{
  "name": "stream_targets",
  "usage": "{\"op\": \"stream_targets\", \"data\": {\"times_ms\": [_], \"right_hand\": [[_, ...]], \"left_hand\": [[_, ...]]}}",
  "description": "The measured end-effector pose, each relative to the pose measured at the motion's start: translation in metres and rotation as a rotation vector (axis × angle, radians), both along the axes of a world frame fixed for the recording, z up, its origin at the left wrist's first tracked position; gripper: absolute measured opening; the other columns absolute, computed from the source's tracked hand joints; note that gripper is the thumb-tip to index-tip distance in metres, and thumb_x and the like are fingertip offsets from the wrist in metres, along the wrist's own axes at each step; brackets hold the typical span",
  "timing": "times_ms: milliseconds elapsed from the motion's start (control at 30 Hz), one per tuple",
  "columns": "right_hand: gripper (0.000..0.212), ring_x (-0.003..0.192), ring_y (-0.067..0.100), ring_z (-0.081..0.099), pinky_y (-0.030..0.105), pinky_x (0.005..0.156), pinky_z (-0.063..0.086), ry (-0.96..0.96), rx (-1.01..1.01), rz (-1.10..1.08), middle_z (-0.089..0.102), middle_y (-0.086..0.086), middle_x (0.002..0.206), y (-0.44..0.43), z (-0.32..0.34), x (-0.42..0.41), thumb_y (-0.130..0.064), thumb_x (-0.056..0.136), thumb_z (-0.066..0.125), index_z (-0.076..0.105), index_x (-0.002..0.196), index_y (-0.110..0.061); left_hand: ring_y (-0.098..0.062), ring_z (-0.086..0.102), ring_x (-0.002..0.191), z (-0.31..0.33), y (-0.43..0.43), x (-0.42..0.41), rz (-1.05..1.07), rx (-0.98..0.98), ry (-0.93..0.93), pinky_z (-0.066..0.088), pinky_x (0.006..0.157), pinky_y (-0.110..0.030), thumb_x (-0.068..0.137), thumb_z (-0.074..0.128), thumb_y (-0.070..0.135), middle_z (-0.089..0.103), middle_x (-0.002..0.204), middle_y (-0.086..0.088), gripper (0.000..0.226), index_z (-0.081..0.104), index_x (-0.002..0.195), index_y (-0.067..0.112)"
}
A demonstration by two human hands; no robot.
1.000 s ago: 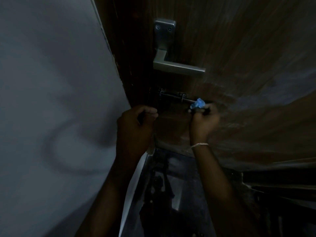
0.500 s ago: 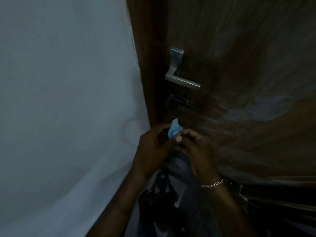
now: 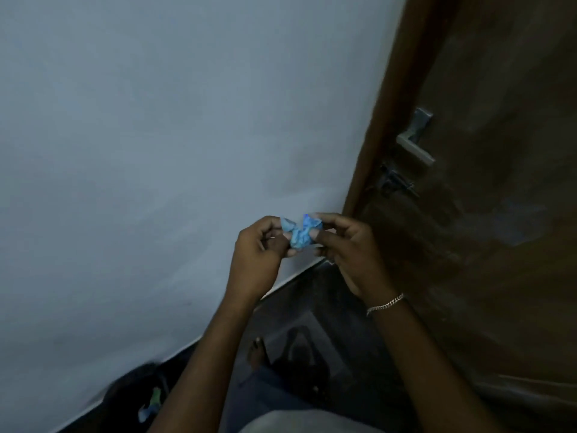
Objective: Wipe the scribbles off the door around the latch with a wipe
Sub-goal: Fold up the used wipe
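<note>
A crumpled blue wipe (image 3: 300, 234) sits between both hands in front of the pale wall. My left hand (image 3: 259, 254) pinches its left side and my right hand (image 3: 346, 245), with a silver bracelet on the wrist, pinches its right side. The brown wooden door (image 3: 499, 214) stands at the right. On it are a silver lever handle (image 3: 415, 145) and, just below, a dark sliding latch (image 3: 396, 182). Both hands are away from the door, to the lower left of the latch. Pale smears show on the door to the right of the latch; the room is dim.
A pale blue-grey wall (image 3: 171, 151) fills the left and centre. The dark glossy floor (image 3: 312, 323) lies below, with a bare foot (image 3: 257, 354) on it. A small blurred object (image 3: 151, 401) lies by the wall base at lower left.
My right hand has pulled the wipe away from the latch and down. Both hands have come together on the wipe. The view has swung left, so the door now sits at the right.
</note>
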State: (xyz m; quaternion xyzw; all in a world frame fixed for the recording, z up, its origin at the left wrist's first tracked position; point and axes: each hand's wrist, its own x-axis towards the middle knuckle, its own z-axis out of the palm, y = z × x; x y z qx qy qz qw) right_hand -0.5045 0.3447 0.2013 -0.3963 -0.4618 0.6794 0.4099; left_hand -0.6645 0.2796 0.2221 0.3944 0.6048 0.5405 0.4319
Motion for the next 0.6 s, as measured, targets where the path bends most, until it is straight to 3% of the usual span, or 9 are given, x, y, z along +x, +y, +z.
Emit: {"op": "stream_targets", "data": {"times_ms": [167,300,400,467,600], "right_hand": [[0.018,0.079,0.021,0.072,0.028,0.062,0.054,-0.118,0.142,0.221,0.077,0.008,0.094,-0.04,0.022,-0.067,-0.005,0.091,0.066,0.076,0.104,-0.012],[0.02,0.069,0.022,0.072,0.026,0.06,0.056,-0.14,0.203,0.347,0.077,0.008,0.083,-0.082,0.03,-0.12,0.0,0.094,0.061,0.074,0.105,-0.011],[0.022,0.073,0.022,0.073,0.027,0.061,0.057,-0.144,0.183,0.437,0.077,0.007,0.091,-0.118,0.029,-0.163,0.002,0.097,0.055,0.073,0.107,-0.007],[0.023,0.081,0.025,0.074,0.03,0.063,0.058,-0.163,0.159,0.51,0.077,0.005,0.099,-0.145,0.025,-0.194,0.002,0.097,0.055,0.074,0.107,-0.006],[0.023,0.087,0.027,0.074,0.033,0.068,0.06,-0.178,0.173,0.673,0.075,0.003,0.107,-0.217,0.018,-0.266,-0.01,0.087,0.075,0.075,0.11,-0.011]], "left_hand": [[-0.024,0.074,0.095,0.023,-0.07,-0.041,0.145,0.037,0.028,0.064,0.076,-0.032,0.092,0.075,0.018,0.076,0.103,-0.001,0.019,0.072,0.112,0.016],[-0.024,0.077,0.086,0.019,-0.126,-0.084,0.368,0.036,0.072,0.063,0.076,-0.032,0.091,0.075,0.007,0.078,0.096,-0.006,0.018,0.074,0.109,0.006],[-0.023,0.079,0.081,0.012,-0.175,-0.119,0.518,0.033,-0.024,0.061,0.069,-0.024,0.095,0.068,0.005,0.08,0.093,-0.008,0.022,0.067,0.117,0.004],[-0.024,0.079,0.083,0.005,-0.211,-0.141,0.6,0.006,-0.055,0.062,0.072,-0.025,0.098,0.066,0.007,0.08,0.093,-0.011,0.023,0.062,0.121,0.005],[-0.025,0.076,0.088,-0.009,-0.292,-0.197,0.711,-0.02,-0.046,0.061,0.076,-0.027,0.095,0.068,0.001,0.076,0.094,-0.02,0.011,0.068,0.103,-0.006]]}}
